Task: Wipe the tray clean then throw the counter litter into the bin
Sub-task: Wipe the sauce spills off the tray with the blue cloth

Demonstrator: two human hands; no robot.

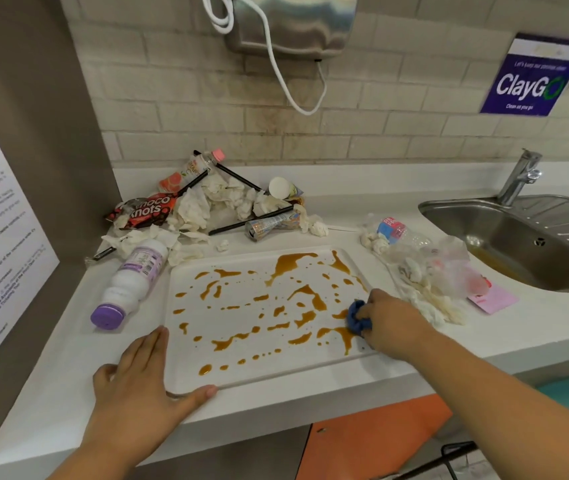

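A white tray (186,372) lies on the counter, streaked and dotted with brown sauce (293,263). My right hand (388,322) grips a bunched blue cloth (357,315) and presses it on the tray near its right edge. My left hand (141,375) lies flat with straight fingers against the tray's front left corner. Litter is piled behind the tray: crumpled tissues (220,199), a snack wrapper (142,211), black straws (250,220), a paper cup (281,188) and a crushed can (269,225). No bin is in view.
A white bottle with a purple cap (130,280) lies left of the tray. A plastic bottle (402,232), clear plastic bag (449,268), tissues and a pink paper (494,297) sit to the right. A steel sink (518,244) with a tap (522,176) is at far right.
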